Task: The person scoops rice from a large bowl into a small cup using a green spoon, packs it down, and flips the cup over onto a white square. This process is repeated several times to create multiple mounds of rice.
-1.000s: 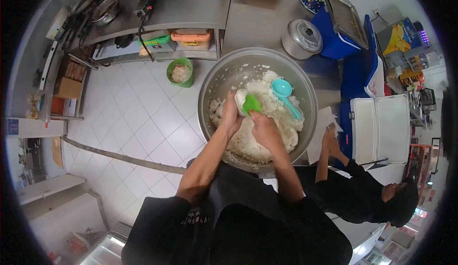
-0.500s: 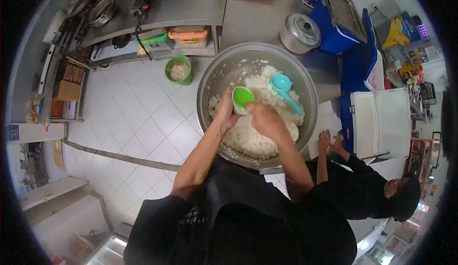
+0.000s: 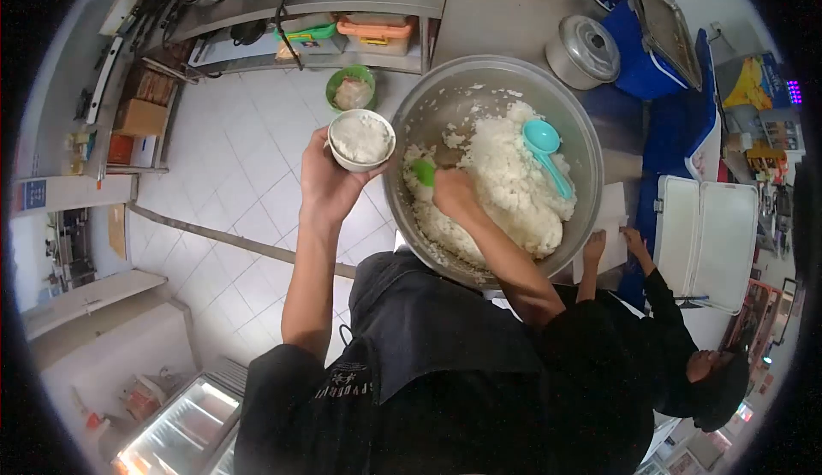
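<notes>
My left hand (image 3: 330,180) holds a small white bowl (image 3: 374,164) filled with rice (image 3: 360,138), out past the left rim of a big metal pot (image 3: 583,115). Inside the pot, my right hand (image 3: 455,194) is closed on a green scoop (image 3: 424,172), whose head touches the rice at the left side. White rice (image 3: 514,192) is heaped across the pot's middle and right. On that heap lies a turquoise ladle (image 3: 543,138), its handle pointing down and right.
A green bucket (image 3: 332,90) with a bag in it stands on the floor. A lidded pot (image 3: 556,56) and a blue cooler (image 3: 634,68) are beyond the big pot. At right, a co-worker's hands (image 3: 595,246) rest near white sheets, beside an open white box (image 3: 681,227).
My left hand has moved left, carrying the bowl out of the pot, with rice now showing in it. My right hand has lowered the green scoop to the rice. The view has shifted left.
</notes>
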`<state>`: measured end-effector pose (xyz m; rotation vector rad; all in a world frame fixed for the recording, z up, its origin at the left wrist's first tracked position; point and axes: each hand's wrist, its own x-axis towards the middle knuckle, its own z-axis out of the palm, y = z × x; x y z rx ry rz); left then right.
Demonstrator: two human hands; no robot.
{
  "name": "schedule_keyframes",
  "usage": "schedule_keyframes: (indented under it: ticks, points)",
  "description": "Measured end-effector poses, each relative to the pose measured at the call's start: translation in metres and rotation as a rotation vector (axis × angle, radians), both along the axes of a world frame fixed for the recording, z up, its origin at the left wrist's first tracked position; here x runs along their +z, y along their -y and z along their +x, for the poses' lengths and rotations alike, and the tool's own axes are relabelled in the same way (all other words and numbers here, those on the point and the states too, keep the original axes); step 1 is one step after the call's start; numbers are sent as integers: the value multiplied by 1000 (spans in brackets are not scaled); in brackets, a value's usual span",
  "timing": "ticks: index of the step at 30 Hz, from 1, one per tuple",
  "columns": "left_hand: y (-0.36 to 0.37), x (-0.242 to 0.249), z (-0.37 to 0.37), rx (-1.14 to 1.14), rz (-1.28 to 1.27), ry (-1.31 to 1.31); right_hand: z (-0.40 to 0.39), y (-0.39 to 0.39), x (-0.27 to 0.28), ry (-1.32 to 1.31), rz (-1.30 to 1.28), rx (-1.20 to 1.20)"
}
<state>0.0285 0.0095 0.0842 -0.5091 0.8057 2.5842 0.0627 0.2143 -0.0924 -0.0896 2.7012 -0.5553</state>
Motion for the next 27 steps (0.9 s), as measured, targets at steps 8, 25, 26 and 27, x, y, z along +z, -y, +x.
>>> schedule_keyframes:
  ticks: [8, 25, 26, 27]
  points:
    - [-1, -3, 25, 48, -17, 31, 11, -36, -24, -63, -332, 208]
    - [-122, -84, 0, -229, 16, 135, 65, -50, 152, -531, 57, -332]
    - [-125, -85, 2, -235, 17, 132, 68, -64, 154, -534, 59, -336]
    - [-128, -85, 3, -226, 66, 125, 70, -77, 161, -574, -114, -424]
